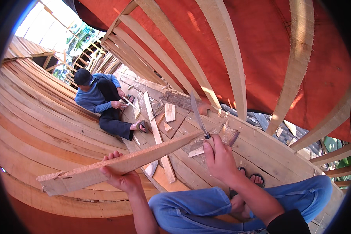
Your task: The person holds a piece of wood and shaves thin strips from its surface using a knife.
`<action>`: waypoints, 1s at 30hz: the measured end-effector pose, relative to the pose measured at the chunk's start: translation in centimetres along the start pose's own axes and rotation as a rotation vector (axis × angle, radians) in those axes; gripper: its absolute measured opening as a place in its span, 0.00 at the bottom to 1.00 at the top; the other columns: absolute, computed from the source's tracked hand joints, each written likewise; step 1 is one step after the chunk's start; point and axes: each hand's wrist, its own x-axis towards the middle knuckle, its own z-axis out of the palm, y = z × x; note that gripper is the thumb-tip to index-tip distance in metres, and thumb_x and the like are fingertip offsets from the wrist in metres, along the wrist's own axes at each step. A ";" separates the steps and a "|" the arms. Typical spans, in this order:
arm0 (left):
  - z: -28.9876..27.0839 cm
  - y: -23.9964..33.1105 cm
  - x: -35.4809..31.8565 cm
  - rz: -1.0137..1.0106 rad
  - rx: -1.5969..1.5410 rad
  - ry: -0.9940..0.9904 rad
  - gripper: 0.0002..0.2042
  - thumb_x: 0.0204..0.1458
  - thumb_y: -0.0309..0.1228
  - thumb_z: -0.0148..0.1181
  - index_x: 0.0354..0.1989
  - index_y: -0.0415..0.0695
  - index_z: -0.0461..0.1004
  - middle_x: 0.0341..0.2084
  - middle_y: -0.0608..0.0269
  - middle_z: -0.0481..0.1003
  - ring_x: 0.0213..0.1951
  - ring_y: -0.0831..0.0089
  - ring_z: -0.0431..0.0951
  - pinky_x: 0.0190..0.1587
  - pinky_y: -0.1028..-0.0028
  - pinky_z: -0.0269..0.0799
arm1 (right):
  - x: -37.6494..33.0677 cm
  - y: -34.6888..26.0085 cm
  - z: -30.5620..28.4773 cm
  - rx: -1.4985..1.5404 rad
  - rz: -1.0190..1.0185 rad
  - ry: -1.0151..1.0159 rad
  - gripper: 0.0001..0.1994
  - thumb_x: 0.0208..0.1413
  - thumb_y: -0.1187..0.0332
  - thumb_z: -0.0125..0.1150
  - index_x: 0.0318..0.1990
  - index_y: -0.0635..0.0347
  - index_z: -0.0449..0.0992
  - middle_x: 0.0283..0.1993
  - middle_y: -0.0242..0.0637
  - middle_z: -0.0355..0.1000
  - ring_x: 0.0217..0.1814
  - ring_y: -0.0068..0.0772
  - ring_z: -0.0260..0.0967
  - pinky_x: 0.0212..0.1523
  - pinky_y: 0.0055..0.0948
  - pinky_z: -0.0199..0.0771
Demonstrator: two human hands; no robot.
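My left hand [123, 179] is wrapped round a long tapering piece of wood [160, 151], held up across my front. Its thick, rough end is at the lower left, and it narrows toward the right. In my right hand [222, 159] is a long knife [198, 116], gripped by its dark handle with a pale metal ferrule. The narrow blade points up and away from me. The wood's thin tip lies beside the knife's handle end in this view; whether they touch, I cannot tell.
A co-worker [93, 93] in a blue top sits on the planks at the far left, working a small stick. A long loose board [155, 126], offcuts [170, 112] and shavings lie on the plank floor [261, 150]. Curved wooden ribs [230, 54] rise at right before red sheeting [261, 58].
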 end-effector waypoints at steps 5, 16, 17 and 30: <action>1.2 -0.9 0.0 -0.017 -0.051 -0.028 0.26 0.56 0.51 0.58 0.50 0.40 0.65 0.41 0.56 0.73 0.45 0.65 0.76 0.53 0.65 0.74 | -1.9 8.2 3.0 -0.363 0.250 -0.290 0.11 0.64 0.65 0.48 0.41 0.68 0.65 0.28 0.61 0.73 0.30 0.63 0.73 0.31 0.54 0.69; 0.7 0.0 -0.1 -0.012 -0.026 -0.026 0.27 0.56 0.51 0.58 0.49 0.38 0.65 0.40 0.55 0.74 0.44 0.64 0.77 0.52 0.64 0.75 | -0.4 2.1 1.6 -0.118 0.071 -0.066 0.14 0.64 0.63 0.49 0.43 0.70 0.63 0.25 0.60 0.72 0.30 0.64 0.73 0.30 0.55 0.71; 0.9 -0.3 -0.3 -0.018 -0.039 -0.034 0.27 0.56 0.51 0.58 0.49 0.38 0.65 0.40 0.55 0.74 0.44 0.64 0.77 0.52 0.64 0.74 | -0.7 3.5 2.2 -0.153 0.090 -0.066 0.14 0.64 0.63 0.49 0.43 0.70 0.64 0.25 0.60 0.72 0.30 0.65 0.72 0.30 0.55 0.70; 1.7 0.5 -0.8 -0.038 -0.017 -0.005 0.27 0.57 0.50 0.58 0.50 0.38 0.63 0.40 0.57 0.70 0.45 0.66 0.74 0.54 0.66 0.71 | -1.0 2.5 1.7 -0.104 0.051 -0.080 0.16 0.64 0.61 0.47 0.45 0.70 0.61 0.26 0.61 0.72 0.31 0.64 0.73 0.32 0.55 0.72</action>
